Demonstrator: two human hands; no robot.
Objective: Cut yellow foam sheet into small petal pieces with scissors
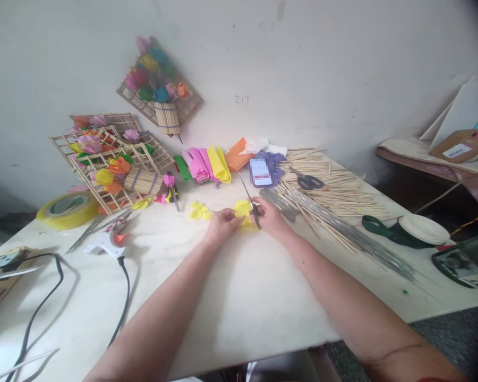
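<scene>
Where the wide white table (239,297) lies under both forearms, a big heap of thin wooden sticks (334,185) spreads over its right part. Near the table's middle, the left hand (222,223) pinches with closed fingers a small yellow piece of soft sheet (242,208), bright and crumpled, low over the surface. The right hand (269,215) is closed around thin dark-handled scissors (250,201), whose blades point away and meet the yellow piece. Small cut yellow petals (199,211) lie just to the left.

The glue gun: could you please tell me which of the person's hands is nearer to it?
Left. The left hand, pinching yellow foam, sits to the right of the glue gun; the right hand, holding scissors, is farther right still.
</scene>
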